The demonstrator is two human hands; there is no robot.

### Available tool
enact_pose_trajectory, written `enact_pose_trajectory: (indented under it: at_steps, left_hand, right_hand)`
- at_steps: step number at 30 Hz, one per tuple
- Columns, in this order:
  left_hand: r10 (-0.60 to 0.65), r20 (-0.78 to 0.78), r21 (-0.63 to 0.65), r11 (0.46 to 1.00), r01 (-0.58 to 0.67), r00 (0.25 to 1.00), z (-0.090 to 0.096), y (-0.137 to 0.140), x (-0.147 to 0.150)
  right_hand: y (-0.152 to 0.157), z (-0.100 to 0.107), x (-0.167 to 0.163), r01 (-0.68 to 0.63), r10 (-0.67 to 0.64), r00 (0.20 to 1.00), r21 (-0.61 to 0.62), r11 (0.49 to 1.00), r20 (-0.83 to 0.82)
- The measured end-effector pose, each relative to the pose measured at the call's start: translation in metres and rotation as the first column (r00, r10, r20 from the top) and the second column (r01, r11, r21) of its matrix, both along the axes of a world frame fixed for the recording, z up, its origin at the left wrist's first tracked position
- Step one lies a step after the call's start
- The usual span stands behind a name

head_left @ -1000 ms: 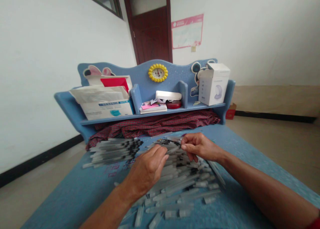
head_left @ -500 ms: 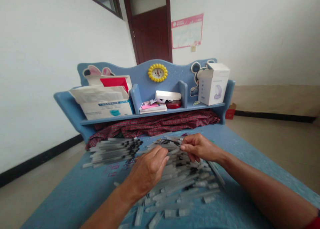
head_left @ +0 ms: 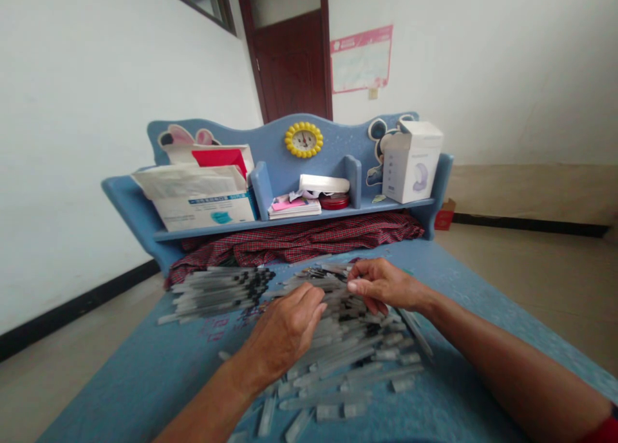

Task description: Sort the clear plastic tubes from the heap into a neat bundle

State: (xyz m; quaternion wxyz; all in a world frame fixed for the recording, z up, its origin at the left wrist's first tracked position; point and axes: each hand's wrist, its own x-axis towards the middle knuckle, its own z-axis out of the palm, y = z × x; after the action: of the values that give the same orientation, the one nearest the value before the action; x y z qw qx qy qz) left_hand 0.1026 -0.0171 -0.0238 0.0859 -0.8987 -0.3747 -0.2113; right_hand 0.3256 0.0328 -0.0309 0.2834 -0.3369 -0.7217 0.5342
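My left hand (head_left: 290, 324) is closed, its fingers curled over the middle of the blue table (head_left: 145, 372); whatever it grips is hidden behind the knuckles. To its right, my right hand (head_left: 379, 284) pinches thumb against fingers, and anything between them is too small to make out. Both hands hover over a loose pile of translucent pen barrels (head_left: 333, 356). Short clear pen caps (head_left: 328, 413) lie scattered at the pile's near side. Left of the hands, a neater stack of translucent pen barrels with black ends (head_left: 217, 292) points the black ends rightward.
A blue shelf (head_left: 261, 192) stands along the table's back. It bears a mask box (head_left: 207, 208), booklets (head_left: 294, 208), a red round tin (head_left: 334, 201) and a white box (head_left: 412, 163). Checked cloth (head_left: 299, 239) lies bunched beneath it. A yellow clock (head_left: 304, 140) sits above.
Hardly anything differs. My right hand has shifted very slightly left, and both hands keep the same closed shape over the pile.
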Motion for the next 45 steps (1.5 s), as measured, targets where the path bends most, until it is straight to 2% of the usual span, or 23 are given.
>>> enact_pose_trajectory:
  at_steps: [3, 9, 16, 20, 25, 28, 31, 33, 34, 37, 41, 45]
  left_hand:
    - [-0.004, 0.004, 0.008, 1.0, 0.004, 1.0, -0.001, 0.001, 0.0]
    - [-0.007, -0.015, -0.032, 0.999, 0.006, 1.0, -0.001, 0.004, -0.002]
    - [0.046, -0.017, -0.049, 0.998, -0.047, 0.999, -0.003, 0.007, -0.005]
    - [0.034, -0.004, -0.029, 0.999, -0.035, 0.999, -0.005, 0.007, -0.004]
    - [0.027, 0.092, -0.03, 0.999, -0.024, 0.995, -0.001, 0.006, -0.002]
    - [0.053, 0.254, -0.102, 0.994, -0.028, 0.966, 0.004, 0.004, 0.0]
    - [0.163, 0.492, -0.335, 0.942, 0.013, 0.855, 0.011, 0.0, 0.006]
    - [0.241, 0.654, -0.476, 0.868, 0.142, 0.717, 0.016, -0.004, 0.011]
    - [0.267, 0.729, -0.502, 0.835, 0.228, 0.63, 0.02, -0.006, 0.015]
    - [0.308, 0.875, -0.464, 0.751, 0.47, 0.372, 0.031, -0.012, 0.026]
    - [0.41, 0.898, -0.407, 0.643, 0.649, 0.158, 0.043, -0.019, 0.037]
    - [0.46, 0.888, -0.334, 0.652, 0.681, -0.004, 0.053, -0.02, 0.043]
  right_hand:
    - [0.0, 0.0, -0.001, 0.024, -0.025, 1.0, 0.041, 0.999, 0.019]
    - [0.003, 0.005, 0.007, -0.068, 0.066, 0.995, -0.036, 0.997, -0.073]
    - [0.004, 0.011, 0.018, -0.084, 0.096, 0.975, -0.069, 0.994, 0.2]
    - [0.004, 0.006, 0.015, -0.088, 0.106, 0.958, -0.079, 0.993, 0.266]
    - [0.006, 0.004, 0.015, -0.073, 0.083, 0.969, -0.05, 0.996, 0.235]
    - [0.007, 0.005, 0.014, -0.032, 0.03, 0.979, 0.007, 0.999, 0.203]
    - [0.003, 0.006, 0.009, 0.002, -0.009, 0.988, 0.043, 0.999, 0.155]
    - [-0.003, 0.006, 0.002, 0.0, -0.006, 0.994, 0.059, 0.998, 0.109]
    - [-0.007, 0.006, -0.002, -0.012, 0.007, 0.996, 0.066, 0.998, 0.084]
    - [-0.022, 0.007, -0.016, -0.088, 0.088, 0.996, 0.086, 0.992, -0.001]
    - [-0.038, 0.011, -0.032, -0.138, 0.15, 0.982, 0.113, 0.984, -0.112]
    - [-0.046, 0.018, -0.043, -0.084, 0.1, 0.987, 0.13, 0.988, -0.125]
